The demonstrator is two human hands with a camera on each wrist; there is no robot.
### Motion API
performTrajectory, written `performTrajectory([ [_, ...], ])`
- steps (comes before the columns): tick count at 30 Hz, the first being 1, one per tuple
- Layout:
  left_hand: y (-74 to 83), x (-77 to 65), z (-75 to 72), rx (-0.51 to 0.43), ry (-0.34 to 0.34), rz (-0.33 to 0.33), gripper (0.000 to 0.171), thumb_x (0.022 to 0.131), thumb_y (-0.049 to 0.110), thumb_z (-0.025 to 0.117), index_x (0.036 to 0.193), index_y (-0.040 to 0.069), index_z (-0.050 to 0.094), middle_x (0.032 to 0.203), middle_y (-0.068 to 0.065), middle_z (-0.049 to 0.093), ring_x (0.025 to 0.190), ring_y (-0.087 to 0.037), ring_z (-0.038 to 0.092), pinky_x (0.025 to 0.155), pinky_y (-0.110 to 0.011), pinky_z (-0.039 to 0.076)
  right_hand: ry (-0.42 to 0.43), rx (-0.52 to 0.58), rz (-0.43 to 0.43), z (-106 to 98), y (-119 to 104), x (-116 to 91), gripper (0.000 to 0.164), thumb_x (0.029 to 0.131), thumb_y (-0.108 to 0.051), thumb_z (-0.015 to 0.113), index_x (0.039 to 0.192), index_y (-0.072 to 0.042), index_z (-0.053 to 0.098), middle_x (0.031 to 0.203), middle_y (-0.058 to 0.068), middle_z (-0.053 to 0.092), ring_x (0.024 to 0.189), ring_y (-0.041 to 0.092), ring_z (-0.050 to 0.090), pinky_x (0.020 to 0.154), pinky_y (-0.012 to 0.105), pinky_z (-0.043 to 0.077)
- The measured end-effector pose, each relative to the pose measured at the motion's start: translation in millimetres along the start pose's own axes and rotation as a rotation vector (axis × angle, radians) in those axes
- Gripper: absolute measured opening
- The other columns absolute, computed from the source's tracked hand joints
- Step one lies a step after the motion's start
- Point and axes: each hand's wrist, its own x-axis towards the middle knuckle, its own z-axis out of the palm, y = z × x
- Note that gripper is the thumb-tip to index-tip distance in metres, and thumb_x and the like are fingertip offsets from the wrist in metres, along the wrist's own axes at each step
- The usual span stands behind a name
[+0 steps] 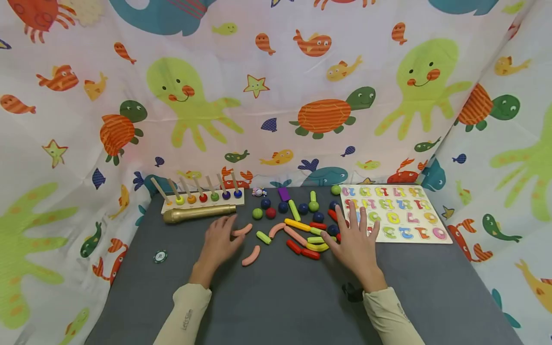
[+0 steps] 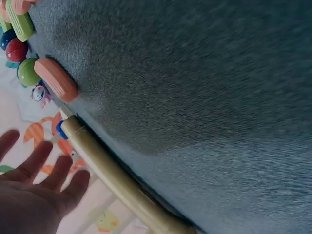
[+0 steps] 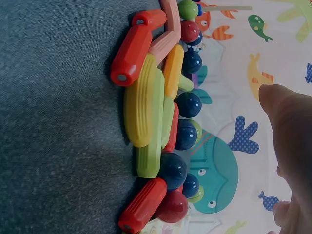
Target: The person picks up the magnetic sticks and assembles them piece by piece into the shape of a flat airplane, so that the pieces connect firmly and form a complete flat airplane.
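My left hand (image 1: 217,242), with relaxed, parted fingers, hovers beside a pink curved magnetic stick (image 1: 243,230) and just in front of a gold microphone-shaped tube (image 1: 200,213). Nothing is in its grasp in the left wrist view. With fingers spread, my right hand (image 1: 357,245) is over the right end of a loose pile and overlaps the number board (image 1: 409,237). That pile holds red sticks (image 1: 310,254), a yellow curved stick (image 1: 318,247), green sticks (image 1: 294,210) and dark blue balls (image 1: 318,217). In the right wrist view, the fingers are apart from the pieces.
A wooden rack with upright pegs and coloured beads (image 1: 191,202) stands at the back left. One dark poker chip (image 1: 160,257) lies on the grey table (image 1: 276,306) at left. Behind hangs a sea-animal curtain (image 1: 267,139). A small figurine (image 1: 259,192) sits near the back edge.
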Motion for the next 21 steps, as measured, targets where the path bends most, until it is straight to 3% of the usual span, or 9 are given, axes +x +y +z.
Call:
performTrajectory([
  [5, -5.4, 14.7, 4.7, -0.025, -0.081, -0.013, 0.063, 0.100, 0.031, 0.078, 0.154, 0.008, 0.055, 0.151, -0.025, 0.052, 0.137, -0.050, 0.047, 0.111, -0.069, 0.036, -0.029, 0.034, -0.008, 2, -2, -1, 0.092, 0.100, -0.058, 0.067, 0.170, -0.012, 0.030, 0.176, 0.024, 0.009, 0.158, 0.054, 0.003, 0.114, 0.081, -0.003],
  [10, -14.2, 21.8, 12.5, -0.012, -0.160, -0.054, 0.058, 0.099, 0.032, 0.080, 0.149, 0.011, 0.061, 0.148, -0.021, 0.056, 0.133, -0.048, 0.051, 0.110, -0.069, 0.036, -0.076, 0.181, -0.045, 5, -8, -3, 0.087, 0.102, -0.047, 0.072, 0.170, -0.011, 0.030, 0.176, 0.023, 0.011, 0.160, 0.051, 0.005, 0.116, 0.080, 0.003],
  [15, -16.3, 24.4, 18.6, 0.027, -0.151, -0.062, 0.046, 0.097, 0.033, 0.082, 0.136, 0.014, 0.069, 0.138, -0.015, 0.064, 0.125, -0.043, 0.054, 0.103, -0.069, 0.039, -0.103, 0.361, -0.123, 10, -16, -2, 0.082, 0.101, -0.033, 0.076, 0.168, -0.007, 0.034, 0.174, 0.024, 0.020, 0.158, 0.051, 0.018, 0.117, 0.076, 0.018],
  [21, -12.4, 30.8, 23.2, 0.054, -0.149, -0.067, 0.028, 0.098, 0.031, 0.082, 0.118, 0.014, 0.072, 0.112, -0.007, 0.067, 0.113, -0.037, 0.056, 0.098, -0.063, 0.041, -0.146, 0.447, -0.219, 21, -39, 0, 0.078, 0.096, -0.019, 0.083, 0.163, -0.006, 0.045, 0.168, 0.024, 0.036, 0.151, 0.049, 0.037, 0.116, 0.071, 0.029],
])
